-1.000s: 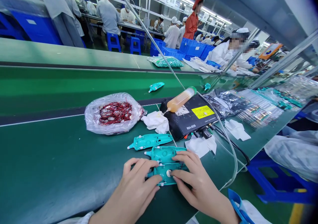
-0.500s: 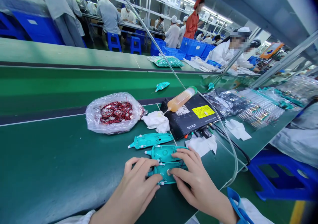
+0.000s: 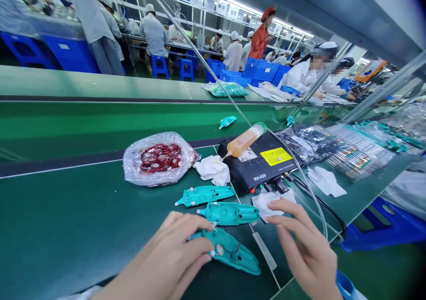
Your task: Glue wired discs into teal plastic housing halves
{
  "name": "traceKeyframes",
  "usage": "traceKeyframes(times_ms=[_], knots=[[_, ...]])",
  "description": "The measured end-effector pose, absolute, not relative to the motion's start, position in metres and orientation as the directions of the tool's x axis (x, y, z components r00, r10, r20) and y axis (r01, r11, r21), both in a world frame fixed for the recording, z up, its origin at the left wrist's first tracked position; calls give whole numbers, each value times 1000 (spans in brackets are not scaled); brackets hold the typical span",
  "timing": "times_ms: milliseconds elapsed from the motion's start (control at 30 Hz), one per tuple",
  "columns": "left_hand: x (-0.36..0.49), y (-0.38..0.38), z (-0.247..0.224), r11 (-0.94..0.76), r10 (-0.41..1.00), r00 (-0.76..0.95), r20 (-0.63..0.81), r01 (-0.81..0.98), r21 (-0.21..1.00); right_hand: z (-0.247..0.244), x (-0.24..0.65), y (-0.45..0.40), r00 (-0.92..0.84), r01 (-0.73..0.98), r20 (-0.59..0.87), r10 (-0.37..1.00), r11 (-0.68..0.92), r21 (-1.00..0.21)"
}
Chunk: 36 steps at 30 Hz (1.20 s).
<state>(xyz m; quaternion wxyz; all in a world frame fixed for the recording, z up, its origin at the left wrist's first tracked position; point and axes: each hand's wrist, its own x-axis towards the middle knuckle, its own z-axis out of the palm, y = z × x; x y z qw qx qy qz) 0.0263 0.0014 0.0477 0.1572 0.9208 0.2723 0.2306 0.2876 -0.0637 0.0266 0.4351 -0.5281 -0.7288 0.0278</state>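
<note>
My left hand [image 3: 186,246] grips the pointed end of a teal plastic housing half [image 3: 238,258] between thumb and fingers. Inside this shell lie a small round disc [image 3: 220,249] and a thin dark wire. The shell slants down to the right. My right hand [image 3: 304,242] is apart from it, fingers spread and holding nothing, near a crumpled white tissue [image 3: 266,202]. Just beyond my left hand rests a second teal housing half [image 3: 229,214], its hollow side up. Behind that one lies a third teal housing half [image 3: 206,195].
An open plastic bag [image 3: 146,175] holds red-wired discs. A black RH-928 box [image 3: 246,175] carries an amber syringe [image 3: 246,141]; a clear tube [image 3: 308,180] arches beside it. Bagged parts [image 3: 359,153] lie to the right. A small teal piece [image 3: 227,122] sits on the green belt. Co-workers work beyond.
My right hand has let go of the near shell and moved right, its fingers opening. The shell has turned, its far end swinging toward me, with my left hand still on it.
</note>
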Motion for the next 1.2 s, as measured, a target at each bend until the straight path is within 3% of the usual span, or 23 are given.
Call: traceKeyframes(times_ms=[100, 200, 333, 533, 700, 800, 967, 1100, 1200], knots=[[4, 36, 89, -843, 538, 710, 455, 461, 277, 27, 301, -64, 35, 751, 633, 773, 397, -527], [-11, 83, 128, -790, 562, 650, 511, 605, 99, 23, 307, -63, 63, 760, 618, 783, 363, -538], [-10, 146, 147, -542, 737, 424, 526, 836, 85, 19, 302, -62, 55, 736, 606, 793, 378, -562], [4, 184, 124, -440, 775, 304, 554, 889, 127, 20, 293, -66, 69, 692, 600, 797, 395, -604], [13, 103, 100, -642, 746, 568, 348, 752, 148, 22, 289, -67, 29, 650, 615, 788, 453, -611], [13, 38, 68, -739, 672, 707, 221, 622, 258, 22, 283, -66, -28, 601, 597, 802, 491, -631], [6, -9, 22, -642, 731, 671, 122, 617, 456, 23, 265, -62, -159, 532, 531, 833, 525, -664], [8, -4, 17, -585, 754, 654, 54, 633, 508, 22, 247, -61, -245, 545, 483, 841, 531, -649], [15, -4, 22, -537, 759, 650, -23, 646, 542, 18, 234, -63, -274, 622, 487, 829, 539, -568]])
